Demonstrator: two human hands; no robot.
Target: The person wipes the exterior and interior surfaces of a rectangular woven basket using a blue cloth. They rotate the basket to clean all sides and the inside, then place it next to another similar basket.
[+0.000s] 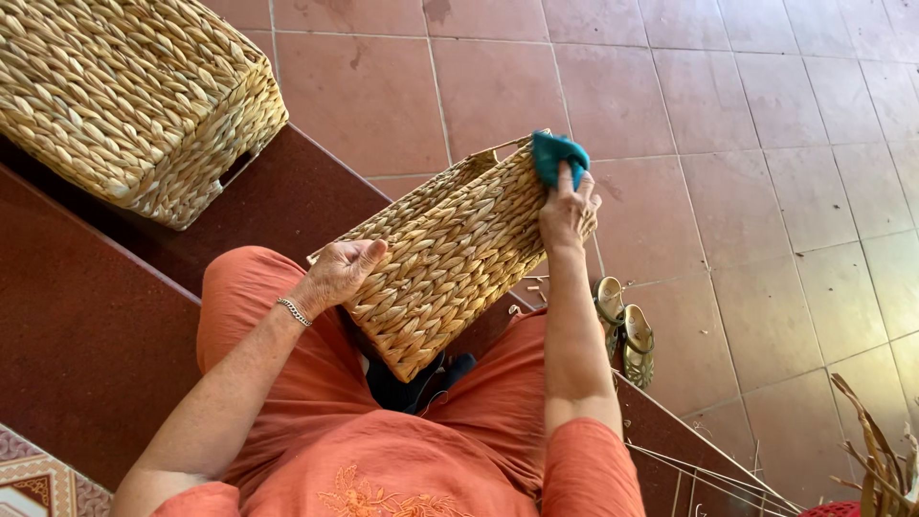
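A woven straw basket (450, 258) rests tilted on my lap, its open side facing away to the upper left. My left hand (337, 275) grips its near edge, with a silver bracelet on the wrist. My right hand (567, 213) presses a teal cloth (557, 156) against the basket's far top corner. I sit on a dark red step in orange clothes, and a dark cloth (421, 385) lies between my knees under the basket.
A second, larger woven basket (124, 96) sits upside down on the dark red step (287, 196) at upper left. Gold sandals (624, 330) stand on the red tiled floor (766, 191). Dry straw strands (876, 460) and thin reeds lie at lower right.
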